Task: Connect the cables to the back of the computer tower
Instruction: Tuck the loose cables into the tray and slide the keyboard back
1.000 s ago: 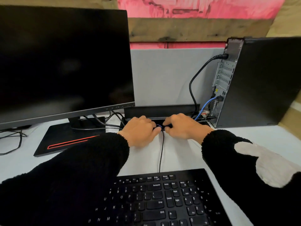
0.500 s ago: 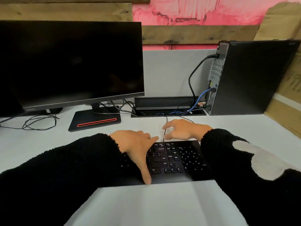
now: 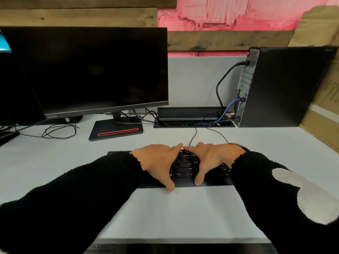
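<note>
The black computer tower stands at the back right of the white desk, its rear panel facing left. A thick black power cable is plugged in near the panel's top. A blue cable and others sit in ports lower down. My left hand and my right hand lie side by side on the black keyboard, fingers at its far edge, thumbs hooked on its near edge. The keyboard's thin cable runs back into the cable tray.
A large dark monitor stands at the left on a base with a red stripe. Loose thin cables lie left of it. A second thin cable runs under my right wrist. Cardboard leans behind the tower.
Both hands left the cable tray and came back onto the keyboard. My right hand has now spread flat beside the left. The view has pulled back from the tower.
</note>
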### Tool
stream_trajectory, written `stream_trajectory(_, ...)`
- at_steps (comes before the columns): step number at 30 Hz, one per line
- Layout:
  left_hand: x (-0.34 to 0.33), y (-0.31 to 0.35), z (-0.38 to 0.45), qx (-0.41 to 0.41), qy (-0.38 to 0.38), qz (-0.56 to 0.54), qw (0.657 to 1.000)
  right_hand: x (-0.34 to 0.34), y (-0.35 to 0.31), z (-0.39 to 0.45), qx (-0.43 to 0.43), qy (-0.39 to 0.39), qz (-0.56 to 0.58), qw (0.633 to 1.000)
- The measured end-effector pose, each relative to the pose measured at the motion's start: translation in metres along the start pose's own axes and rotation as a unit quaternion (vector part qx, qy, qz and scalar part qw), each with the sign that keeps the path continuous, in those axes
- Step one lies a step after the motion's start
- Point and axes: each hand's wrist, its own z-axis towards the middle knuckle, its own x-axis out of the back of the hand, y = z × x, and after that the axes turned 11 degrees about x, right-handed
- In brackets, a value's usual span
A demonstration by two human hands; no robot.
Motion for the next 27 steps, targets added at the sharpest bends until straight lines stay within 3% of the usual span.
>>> stream_trajectory(3, -0.007, -0.005, 0.001, 0.013, 0.07, 0.003, 0.997, 0.0, 0.0, 0.003, -0.021, -0.028, -0.035, 0.999)
stream_trajectory(5, -0.015, -0.017, -0.001, 0.065, 0.088, 0.002, 0.994, 0.002, 0.005, 0.005, -0.021, -0.002, -0.03, 0.999)
stream_trajectory(9, -0.021, -0.047, -0.008, 0.248, 0.003, -0.06, 0.967, 0.008, 0.012, 0.008, -0.01, 0.026, -0.028, 0.999)
stream_trajectory(11, -0.017, -0.064, -0.013, 0.298, -0.059, -0.099, 0.947, 0.012, 0.015, 0.01, -0.009, 0.025, -0.022, 0.999)
stream_trajectory(14, -0.012, -0.08, -0.012, 0.292, -0.093, -0.114, 0.945, 0.018, 0.021, 0.012, -0.015, 0.02, -0.014, 1.0)
stream_trajectory(27, -0.011, -0.08, 0.052, 0.173, 0.049, -0.218, 0.959, 0.03, 0.059, 0.026, -0.074, 0.027, -0.022, 0.997)
